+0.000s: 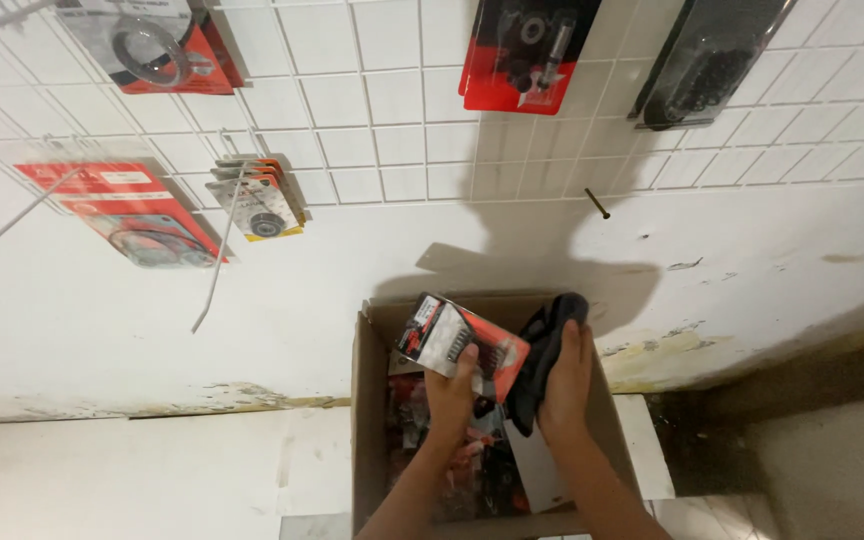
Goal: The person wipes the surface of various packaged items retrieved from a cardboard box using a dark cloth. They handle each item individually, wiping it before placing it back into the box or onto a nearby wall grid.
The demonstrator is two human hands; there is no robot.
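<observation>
My left hand (455,392) holds a flat red and clear blister pack (460,346) with a dark part inside, tilted above an open cardboard box (369,420). Against the pack's right end my right hand (566,378) presses a black cloth (544,350). Both hands are over the box, which holds several more red and black packs (452,455).
A white wire grid (402,110) on the wall carries hanging packs: a red one (522,55) at the top middle, a dark one (707,60) at the top right, others (132,210) on the left. Empty wire hooks (214,265) stick out at the left. A screw (598,204) juts from the wall.
</observation>
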